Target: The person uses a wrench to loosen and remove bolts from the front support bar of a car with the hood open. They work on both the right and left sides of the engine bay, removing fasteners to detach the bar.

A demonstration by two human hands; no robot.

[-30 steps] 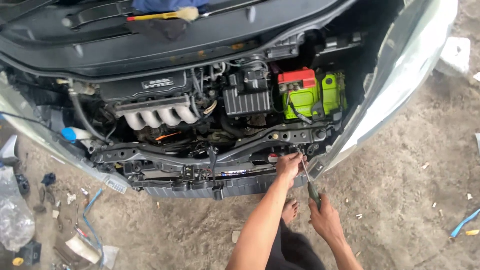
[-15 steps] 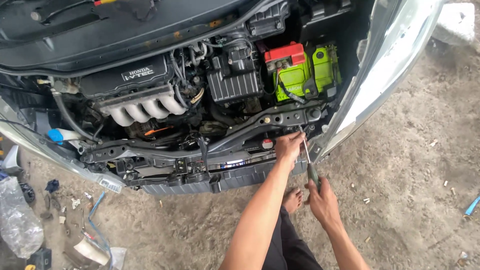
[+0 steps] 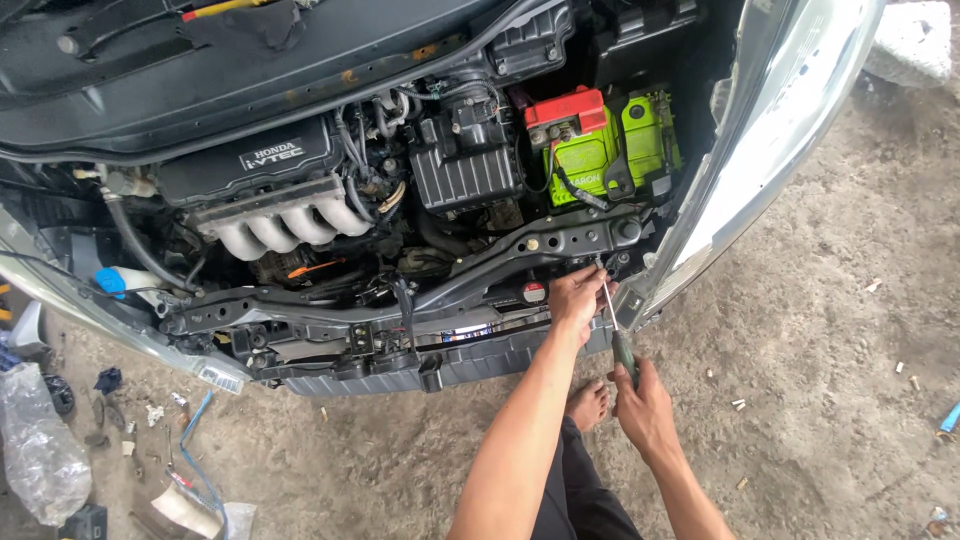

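My right hand grips the dark green handle of a screwdriver. Its thin shaft slants up to a fastener on the right end of the black front crossmember of an open car engine bay. My left hand rests against the crossmember with its fingers pinched around the shaft close to the tip. Just above the hands sits a green battery with a red terminal cover.
A silver intake manifold and a black engine cover fill the middle of the bay. The silver bumper edge runs down the right. A clear plastic bag, scraps and small parts lie on the dirt floor at left. My bare foot stands below the hands.
The view has shifted, so the engine bay sits a little higher and further right in frame. Both hands stay at the right end of the crossmember with the screwdriver.
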